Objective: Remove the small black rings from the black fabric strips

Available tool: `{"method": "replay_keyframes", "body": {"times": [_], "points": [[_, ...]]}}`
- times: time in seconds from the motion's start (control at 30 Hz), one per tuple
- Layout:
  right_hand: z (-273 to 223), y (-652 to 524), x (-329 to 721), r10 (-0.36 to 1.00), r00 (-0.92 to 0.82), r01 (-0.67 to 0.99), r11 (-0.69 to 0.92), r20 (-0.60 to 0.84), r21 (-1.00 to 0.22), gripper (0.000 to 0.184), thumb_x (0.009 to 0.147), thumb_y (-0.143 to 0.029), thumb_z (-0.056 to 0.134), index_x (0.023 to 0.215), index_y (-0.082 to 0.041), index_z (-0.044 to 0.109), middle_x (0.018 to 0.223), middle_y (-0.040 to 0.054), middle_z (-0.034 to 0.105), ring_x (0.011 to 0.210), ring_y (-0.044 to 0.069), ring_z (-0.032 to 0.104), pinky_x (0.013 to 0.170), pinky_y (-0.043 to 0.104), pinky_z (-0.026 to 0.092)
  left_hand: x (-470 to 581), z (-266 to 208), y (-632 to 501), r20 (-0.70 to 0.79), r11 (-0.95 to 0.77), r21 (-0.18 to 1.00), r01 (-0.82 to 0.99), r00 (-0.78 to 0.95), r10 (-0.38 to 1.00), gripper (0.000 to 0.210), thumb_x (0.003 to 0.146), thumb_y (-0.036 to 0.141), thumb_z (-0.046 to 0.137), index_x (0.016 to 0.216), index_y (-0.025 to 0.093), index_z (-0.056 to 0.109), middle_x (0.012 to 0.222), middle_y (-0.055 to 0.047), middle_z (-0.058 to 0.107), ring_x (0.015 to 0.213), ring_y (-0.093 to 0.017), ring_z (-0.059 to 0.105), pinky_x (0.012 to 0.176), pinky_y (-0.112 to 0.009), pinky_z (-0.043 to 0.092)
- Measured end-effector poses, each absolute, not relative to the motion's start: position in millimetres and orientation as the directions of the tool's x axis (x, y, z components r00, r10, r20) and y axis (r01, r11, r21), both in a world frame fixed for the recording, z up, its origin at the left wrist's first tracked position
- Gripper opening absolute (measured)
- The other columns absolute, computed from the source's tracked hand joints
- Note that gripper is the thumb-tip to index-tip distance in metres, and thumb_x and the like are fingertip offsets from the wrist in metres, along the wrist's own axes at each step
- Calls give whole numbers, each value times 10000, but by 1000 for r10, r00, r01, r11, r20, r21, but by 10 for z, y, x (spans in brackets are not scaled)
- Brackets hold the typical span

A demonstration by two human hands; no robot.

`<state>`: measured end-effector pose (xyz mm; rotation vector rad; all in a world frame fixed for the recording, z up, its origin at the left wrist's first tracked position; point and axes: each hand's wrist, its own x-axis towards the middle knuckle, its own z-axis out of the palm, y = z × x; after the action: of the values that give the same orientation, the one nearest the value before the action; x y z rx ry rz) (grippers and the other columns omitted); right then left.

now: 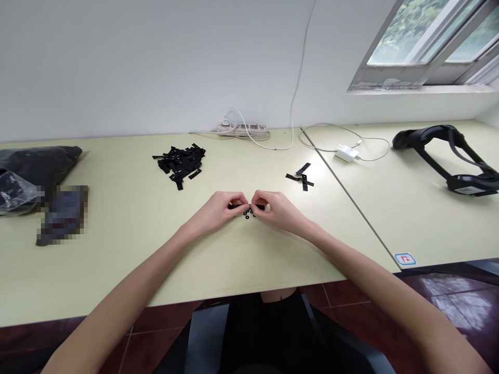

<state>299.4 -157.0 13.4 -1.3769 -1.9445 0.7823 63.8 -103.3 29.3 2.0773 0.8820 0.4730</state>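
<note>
Between them, my left hand (221, 209) and my right hand (275, 208) pinch a short black strip (235, 206), one hand at each end, fingertips almost meeting in the middle. Both hands are closed, with the wrists resting low over the table. Just under the fingertips lie several small black rings (247, 217), partly hidden by the fingers. Further back on the left is a heap of black strips (181, 162). A few more strips (304, 179) lie loosely crossed beyond my right hand.
A dark bag (47, 166) and a blurred dark packet (64, 215) sit at the left. By the wall stands a power strip (244, 129) with white cables. A white charger (346, 152) and a black headset (440, 150) lie on the right, past the table seam.
</note>
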Motion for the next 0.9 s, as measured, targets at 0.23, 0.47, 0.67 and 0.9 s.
{"method": "replay_keyframes", "body": {"times": [0.23, 0.47, 0.67, 0.9], "points": [[96, -1536, 3033, 949, -271, 505, 284, 163, -815, 94, 1006, -263, 628, 1067, -263, 699, 958, 24, 811, 868, 202, 719, 756, 345, 491, 641, 311, -1029, 32, -419, 802, 426, 669, 743, 287, 1091, 472, 649, 1076, 242, 820, 1029, -42, 820, 877, -213, 672, 779, -320, 452], [153, -1486, 3103, 951, -247, 431, 278, 184, -858, 116, 997, -320, 688, 1043, -244, 763, 1009, 46, 841, 917, 209, 764, 860, 375, 576, 653, 372, -999, 101, -411, 827, 383, 618, 780, 252, 1076, 468, 679, 1040, 240, 779, 1057, -40, 797, 888, -203, 653, 785, -323, 483], [171, -1436, 3135, 947, -272, 390, 271, 172, -880, 182, 1042, -389, 659, 1042, -231, 748, 969, 57, 837, 892, 209, 777, 866, 382, 600, 646, 372, -993, 121, -415, 827, 379, 601, 790, 307, 1078, 531, 683, 1068, 241, 782, 1055, -53, 798, 858, -203, 660, 753, -317, 491], [95, -1032, 3940, 896, 181, 681, 182, 405, -709, 128, 972, -268, 632, 1051, -232, 727, 1013, 94, 831, 932, 257, 769, 890, 411, 581, 415, 310, -614, 226, -403, 778, 482, 383, 896, 273, 1021, 475, 682, 1007, 210, 747, 894, -49, 755, 829, -205, 684, 775, -318, 500]]}}
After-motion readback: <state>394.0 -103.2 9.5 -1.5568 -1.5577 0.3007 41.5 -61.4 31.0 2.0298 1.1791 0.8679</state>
